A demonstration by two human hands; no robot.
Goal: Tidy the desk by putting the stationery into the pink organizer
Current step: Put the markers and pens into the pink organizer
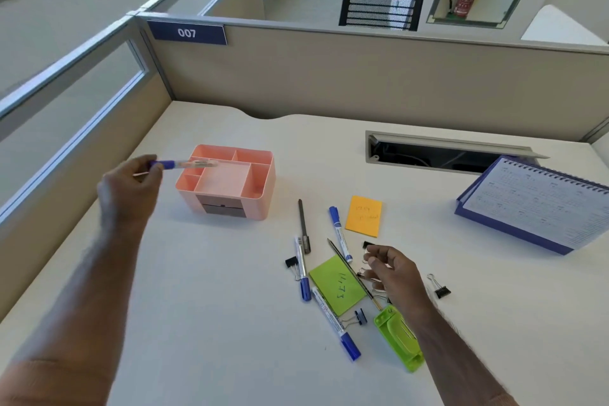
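The pink organizer (260, 194) stands on the white desk, left of centre, its open compartments facing up. My left hand (131, 188) grips a blue-capped pen (184, 164) by its cap end and holds it level over the organizer's left rim. My right hand (393, 270) hovers with fingers apart over a black binder clip (367, 244) and a pencil (344, 262), holding nothing. Around it lie blue markers (339, 231) (334, 323), a blue pen (301, 269), a dark pen (304, 224), a green sticky pad (336, 285), an orange sticky pad (364, 216) and a green stapler (400, 338).
More binder clips lie at the cluster's left (291, 262), bottom (359, 316) and right (440, 288). A purple spiral desk calendar (534, 204) stands at the right. An open cable slot (441, 153) is cut into the desk at the back. Partition walls (362, 76) close the back and left.
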